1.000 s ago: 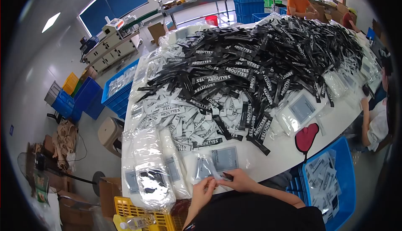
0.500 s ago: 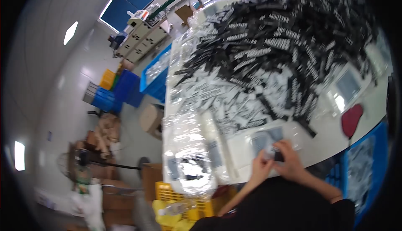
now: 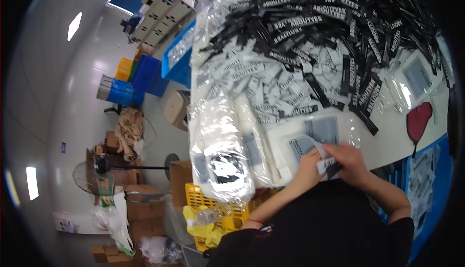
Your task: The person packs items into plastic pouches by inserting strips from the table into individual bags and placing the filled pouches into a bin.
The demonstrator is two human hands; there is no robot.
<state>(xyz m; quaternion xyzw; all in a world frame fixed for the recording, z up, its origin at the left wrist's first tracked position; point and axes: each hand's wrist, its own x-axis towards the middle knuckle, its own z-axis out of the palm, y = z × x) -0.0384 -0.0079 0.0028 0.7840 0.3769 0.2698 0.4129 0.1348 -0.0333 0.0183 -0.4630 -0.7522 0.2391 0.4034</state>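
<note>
Close to the table's front edge, my left hand (image 3: 310,168) is closed on a white printed strip (image 3: 305,144) that curls up above the fingers. My right hand (image 3: 350,164) meets it from the right, closed with its fingertips over the same bundle. A black printed strip (image 3: 332,167) shows between the two hands; which fingers press on it is partly hidden. Just beyond the hands lies a clear plastic bag (image 3: 346,124) with a grey printed panel. Past it spreads a pile of white strips (image 3: 276,85), overlapped by a large heap of black strips (image 3: 310,25) lettered ABOUTYES.
Stacked clear bags (image 3: 223,136) stand along the left table edge. More bags (image 3: 414,78) and a dark red eye-mask-shaped item (image 3: 419,122) lie at the right. Blue crates (image 3: 438,170) and a yellow basket (image 3: 198,197) flank the table. A fan (image 3: 87,172) stands at left.
The view has tilted down and sharpened. The white strip now shows raised above my left fingers, and my hands remain together at the front edge.
</note>
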